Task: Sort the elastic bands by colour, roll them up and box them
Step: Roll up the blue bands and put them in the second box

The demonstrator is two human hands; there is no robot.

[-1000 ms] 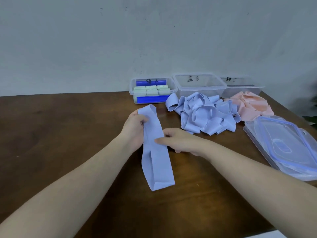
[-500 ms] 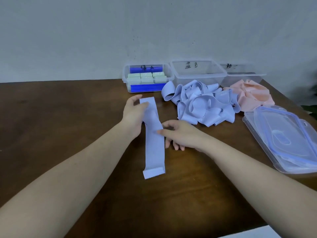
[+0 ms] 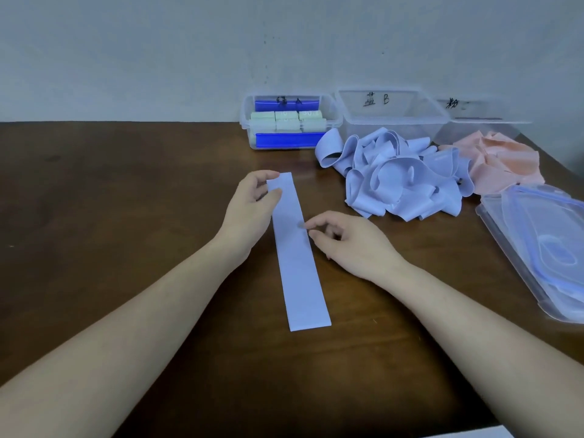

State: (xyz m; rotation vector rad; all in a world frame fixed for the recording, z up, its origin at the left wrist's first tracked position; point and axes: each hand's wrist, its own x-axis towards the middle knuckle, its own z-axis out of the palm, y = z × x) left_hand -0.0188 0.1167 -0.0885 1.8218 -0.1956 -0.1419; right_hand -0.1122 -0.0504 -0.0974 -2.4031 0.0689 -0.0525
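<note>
— While the table (image 3: 126, 216) is carrying everything, where is the blue band (image 3: 298, 263) lying?

— It is lying flat at centre, long axis running from 12 to 6 o'clock, with the blue pile (image 3: 398, 178) at 2 o'clock.

— And the hands?

— The left hand (image 3: 249, 213) is pinching the far end in a narrow grip. The right hand (image 3: 350, 241) is touching mid-strip, loosely curled, holding nothing. I judge rolling is starting from the far end, nearer the left.

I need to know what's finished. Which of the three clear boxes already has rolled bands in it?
The leftmost box, nearest the left hand: it holds pale green rolls. The middle box looks empty; the right box shows no rolls.
</note>
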